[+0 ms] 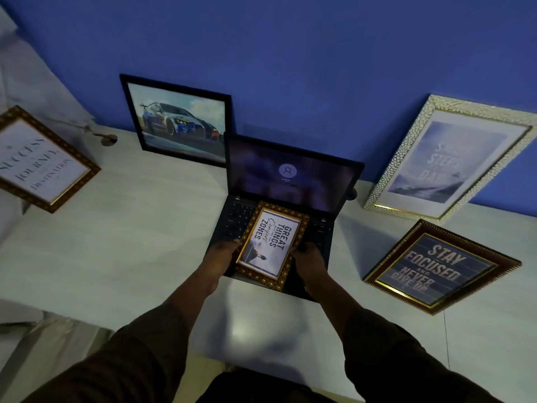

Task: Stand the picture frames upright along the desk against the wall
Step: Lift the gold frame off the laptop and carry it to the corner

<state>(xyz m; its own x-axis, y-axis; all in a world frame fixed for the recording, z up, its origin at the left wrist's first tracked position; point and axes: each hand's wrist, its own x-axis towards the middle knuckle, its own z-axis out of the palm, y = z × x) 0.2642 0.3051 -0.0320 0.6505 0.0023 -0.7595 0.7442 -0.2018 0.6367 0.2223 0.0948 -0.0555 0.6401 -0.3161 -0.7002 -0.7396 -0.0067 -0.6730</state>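
A small gold ornate frame [271,244] reading "Great things" lies over the laptop keyboard, gripped on both sides. My left hand [222,253] holds its left edge and my right hand [309,257] holds its right edge. A black frame with a car picture [177,120] leans upright against the blue wall. A white and gold frame [447,158] leans against the wall at the right. A dark red frame [441,266] reading "Stay focused" lies flat on the desk at the right. A gold frame [43,159] reading "Success" sits tilted at the far left.
An open laptop [290,175] with a lit login screen stands mid-desk before the wall. The white desk [139,228] runs from left to right. A small round metal fitting [109,138] sits near the wall at the left. Pale fabric hangs at the far left.
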